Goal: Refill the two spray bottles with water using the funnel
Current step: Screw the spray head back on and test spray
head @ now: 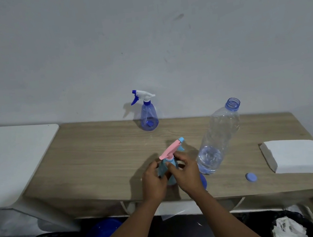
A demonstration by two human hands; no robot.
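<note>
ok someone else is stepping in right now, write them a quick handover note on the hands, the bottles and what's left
Left hand: gripping the body of the light blue spray bottle, near the front edge of the wooden table.
Right hand: on the neck of that bottle, just under its pink trigger head, which is on.
Dark blue spray bottle: upright at the back by the wall, trigger head on, untouched.
Water bottle: uncapped, right of the hands, a little water at the bottom; its blue cap lies on the table.
Funnel: not clearly visible; a blue object sits partly hidden behind the right hand.
Done or left: fill levels cannot be judged here, so check both spray bottles.
</note>
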